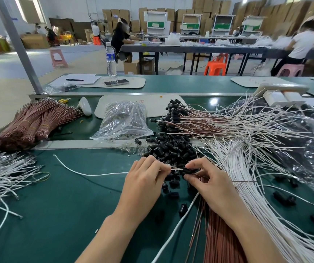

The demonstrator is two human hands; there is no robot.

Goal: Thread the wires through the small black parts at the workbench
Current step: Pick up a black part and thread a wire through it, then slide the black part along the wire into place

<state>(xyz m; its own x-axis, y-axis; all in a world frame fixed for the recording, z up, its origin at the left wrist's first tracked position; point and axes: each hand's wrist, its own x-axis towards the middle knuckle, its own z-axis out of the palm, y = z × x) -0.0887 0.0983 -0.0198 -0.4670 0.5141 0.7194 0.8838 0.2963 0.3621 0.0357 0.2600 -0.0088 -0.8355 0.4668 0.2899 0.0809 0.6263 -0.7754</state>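
The left hand [144, 180] pinches a white wire [99, 175]; right hand [212, 182] fingers grip 1 black part [187, 170], apparently meeting it.

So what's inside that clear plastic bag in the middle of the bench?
The clear plastic bag holds a heap of small parts, some dark, some glassy-looking. Its crinkled, shiny film blurs them and covers the lower layers, so I cannot tell exactly what they are.

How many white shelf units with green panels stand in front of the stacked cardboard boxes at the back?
4 shelf units, side by side in one row: leftmost, second, third, rightmost. Others may be hidden in the blurred right side.
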